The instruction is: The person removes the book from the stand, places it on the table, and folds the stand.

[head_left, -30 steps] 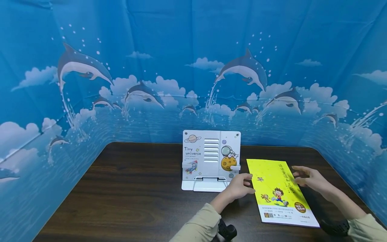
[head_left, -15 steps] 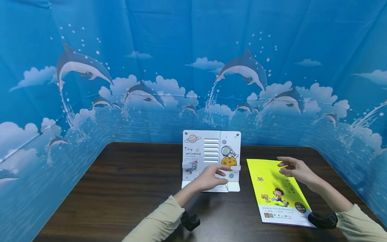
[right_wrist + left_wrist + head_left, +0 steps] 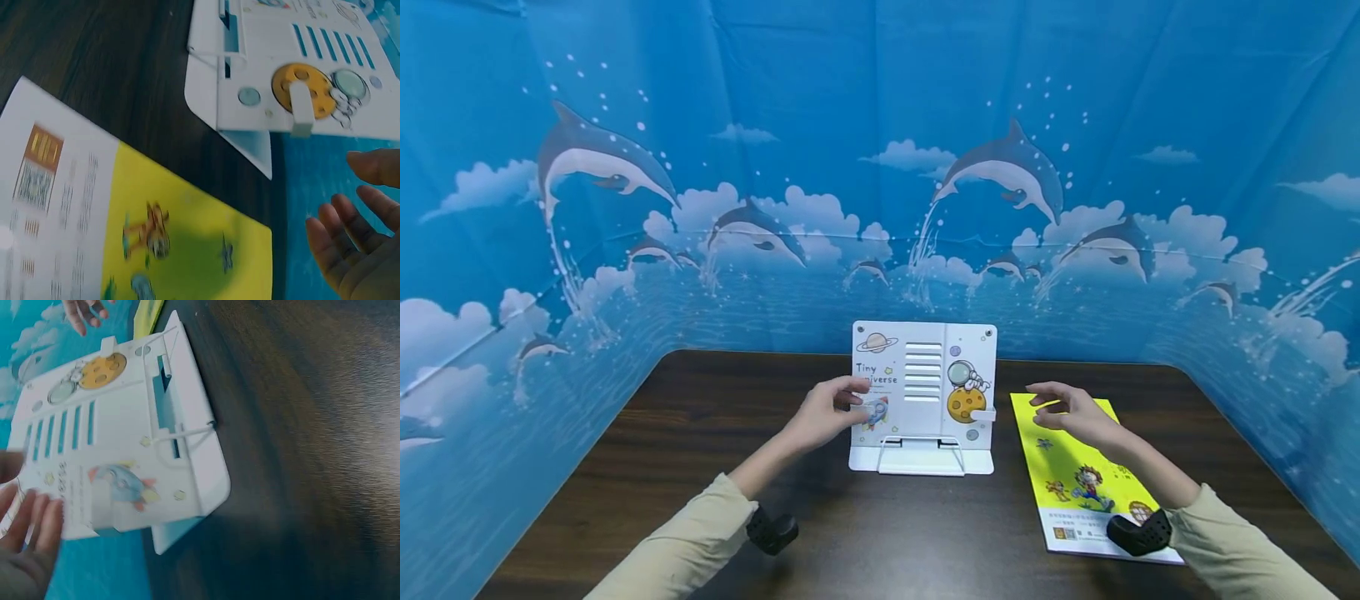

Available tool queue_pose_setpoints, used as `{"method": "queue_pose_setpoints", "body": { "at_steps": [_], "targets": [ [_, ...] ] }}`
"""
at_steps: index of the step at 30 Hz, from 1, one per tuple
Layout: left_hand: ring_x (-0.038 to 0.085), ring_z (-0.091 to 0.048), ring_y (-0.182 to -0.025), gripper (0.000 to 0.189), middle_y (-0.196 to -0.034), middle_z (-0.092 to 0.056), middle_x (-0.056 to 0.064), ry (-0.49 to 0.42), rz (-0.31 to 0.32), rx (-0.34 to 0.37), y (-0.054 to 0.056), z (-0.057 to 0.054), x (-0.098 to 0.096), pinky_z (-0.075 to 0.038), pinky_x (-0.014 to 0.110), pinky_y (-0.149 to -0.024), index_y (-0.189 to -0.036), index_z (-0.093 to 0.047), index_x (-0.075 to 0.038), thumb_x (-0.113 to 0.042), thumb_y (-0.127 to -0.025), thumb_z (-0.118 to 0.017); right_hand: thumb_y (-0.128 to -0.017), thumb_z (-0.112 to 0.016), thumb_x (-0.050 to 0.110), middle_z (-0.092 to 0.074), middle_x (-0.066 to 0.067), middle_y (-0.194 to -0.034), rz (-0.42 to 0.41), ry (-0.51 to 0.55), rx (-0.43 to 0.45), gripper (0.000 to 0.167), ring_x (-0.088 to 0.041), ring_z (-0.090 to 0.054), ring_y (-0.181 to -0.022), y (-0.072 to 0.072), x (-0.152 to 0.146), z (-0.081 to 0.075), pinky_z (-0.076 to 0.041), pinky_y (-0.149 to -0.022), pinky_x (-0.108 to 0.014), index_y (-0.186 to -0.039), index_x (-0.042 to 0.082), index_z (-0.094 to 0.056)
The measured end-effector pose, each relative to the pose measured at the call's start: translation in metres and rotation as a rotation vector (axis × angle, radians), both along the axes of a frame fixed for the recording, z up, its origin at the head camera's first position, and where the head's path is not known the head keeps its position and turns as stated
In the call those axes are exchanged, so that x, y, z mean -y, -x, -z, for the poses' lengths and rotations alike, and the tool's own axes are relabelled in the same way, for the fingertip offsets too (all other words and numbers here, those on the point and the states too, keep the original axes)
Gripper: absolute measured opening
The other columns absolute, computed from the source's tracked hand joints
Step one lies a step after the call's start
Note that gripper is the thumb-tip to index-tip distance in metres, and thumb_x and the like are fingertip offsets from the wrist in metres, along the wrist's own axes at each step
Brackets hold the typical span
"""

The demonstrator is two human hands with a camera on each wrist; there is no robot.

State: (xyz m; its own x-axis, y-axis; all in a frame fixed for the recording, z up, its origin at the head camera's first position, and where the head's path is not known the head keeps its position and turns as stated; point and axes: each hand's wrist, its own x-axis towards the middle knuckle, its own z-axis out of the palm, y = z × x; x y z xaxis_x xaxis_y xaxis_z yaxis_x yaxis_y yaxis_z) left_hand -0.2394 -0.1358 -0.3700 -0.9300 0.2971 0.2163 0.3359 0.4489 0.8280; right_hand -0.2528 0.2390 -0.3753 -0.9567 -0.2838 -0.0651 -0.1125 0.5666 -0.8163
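From where I stand, nearest are two crumpled, pale cloth sleeves (image 3: 681, 537) with smooth black wrist units (image 3: 771, 531), resting over a dark, wood-grained tabletop (image 3: 880, 542). Beyond them the right hand (image 3: 1078, 417), loosely bent and holding nothing, hovers over a flat, rectangular book (image 3: 1060, 462) in bright yellow and white, while the left hand (image 3: 823, 412), thumb and fingers parted and likewise ungripping, is by the left edge of an upright white stand (image 3: 925, 358) with rounded corners, slots and bent wire (image 3: 187, 433); behind hangs creased blue dolphin-print fabric (image 3: 790, 125).
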Motion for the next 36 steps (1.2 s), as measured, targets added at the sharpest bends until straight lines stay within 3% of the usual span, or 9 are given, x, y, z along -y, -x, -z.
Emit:
{"method": "queue_pose_setpoints", "body": {
  "at_steps": [4,8,10,13,20,24,36],
  "targets": [
    [0.029,-0.059,-0.089,0.035,-0.104,-0.061,0.021,-0.144,-0.160,-0.028,0.001,-0.003,0.007,-0.050,0.031,-0.073,-0.113,-0.057,0.006,0.004,-0.079,-0.063,-0.084,-0.060,0.011,-0.046,-0.026,-0.123,0.029,-0.013,-0.007,0.055,-0.039,-0.049,-0.107,0.005,0.015,0.005,-0.048,-0.083,-0.042,-0.132,-0.003,-0.038],
    [0.031,-0.057,-0.096,0.040,-0.110,-0.058,0.021,-0.142,-0.244,-0.003,0.014,0.003,0.007,-0.048,0.039,-0.081,-0.118,-0.053,0.003,0.002,-0.080,-0.063,-0.084,-0.060,0.011,-0.046,-0.026,-0.123,0.059,-0.012,-0.041,0.054,-0.039,-0.048,-0.108,0.010,0.026,0.009,-0.047,-0.084,-0.043,-0.131,-0.004,-0.037],
    [0.029,-0.056,-0.101,0.043,-0.114,-0.056,0.018,-0.125,-0.258,0.013,0.026,0.014,0.006,-0.047,0.041,-0.085,-0.122,-0.051,0.001,0.000,-0.080,-0.064,-0.084,-0.060,0.009,-0.047,-0.026,-0.122,0.070,-0.002,-0.069,0.053,-0.041,-0.047,-0.109,0.014,0.030,0.013,-0.047,-0.084,-0.044,-0.130,-0.005,-0.037],
    [0.030,-0.054,-0.105,0.044,-0.117,-0.054,0.018,-0.130,-0.268,0.019,0.031,0.017,0.000,-0.046,0.041,-0.087,-0.124,-0.049,0.000,0.001,-0.082,-0.061,-0.084,-0.059,0.004,-0.048,-0.025,-0.119,0.085,0.023,-0.115,0.050,-0.041,-0.047,-0.109,0.019,0.035,0.021,-0.047,-0.084,-0.044,-0.128,-0.006,-0.038],
    [0.028,-0.057,-0.100,0.048,-0.111,-0.056,0.017,-0.169,-0.313,-0.027,0.033,0.022,-0.011,-0.049,0.039,-0.082,-0.128,-0.045,0.000,0.008,-0.082,-0.056,-0.085,-0.054,-0.003,-0.055,-0.021,-0.109,0.120,0.086,-0.164,0.036,-0.032,-0.053,-0.099,0.021,0.049,0.033,-0.048,-0.084,-0.040,-0.120,-0.006,-0.046],
    [0.026,-0.058,-0.094,0.045,-0.106,-0.059,0.015,-0.175,-0.356,-0.059,0.035,0.027,-0.012,-0.049,0.038,-0.080,-0.123,-0.050,-0.001,0.011,-0.080,-0.057,-0.087,-0.051,-0.004,-0.055,-0.020,-0.105,0.137,0.143,-0.174,0.030,-0.030,-0.054,-0.096,0.019,0.058,0.035,-0.050,-0.081,-0.038,-0.117,-0.007,-0.048],
    [0.025,-0.060,-0.085,0.036,-0.098,-0.061,0.015,-0.181,-0.366,-0.118,0.037,0.030,-0.010,-0.050,0.038,-0.077,-0.112,-0.057,0.002,0.013,-0.078,-0.059,-0.087,-0.056,0.000,-0.056,-0.018,-0.100,0.239,0.207,-0.214,0.026,-0.025,-0.053,-0.088,0.021,0.072,0.047,-0.050,-0.069,-0.022,-0.112,-0.005,-0.051]
  ]
}}
